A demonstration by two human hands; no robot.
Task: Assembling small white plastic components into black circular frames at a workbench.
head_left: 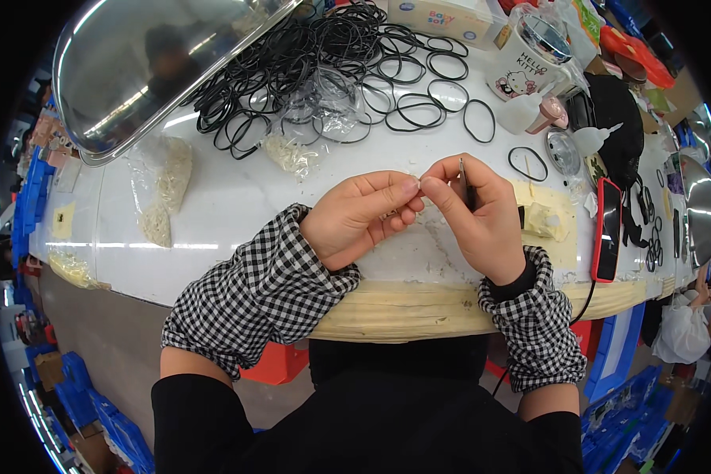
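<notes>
My left hand [363, 217] and my right hand [482, 229] meet above the table near its front edge. Both pinch with thumb and forefinger at one spot, where a tiny pale piece [418, 182] shows between the fingertips; its kind is too small to tell. A slim, dark, pointed tool [464, 175], like tweezers or small snips, is also held in my right hand, its tip pointing away from me. Beyond my left hand lies a clear bag of small pale pieces [292, 155]. A large heap of black rubber rings [316, 47] spreads over the far side.
A shiny metal tray [154, 71] stands at far left, beside a bag of pale pieces [170, 186]. At right are a red-framed phone [607, 229] with a cable, a white cup [521, 67], squeeze bottles [521, 113] and a yellow pad [553, 245]. A padded strip [403, 312] edges the table.
</notes>
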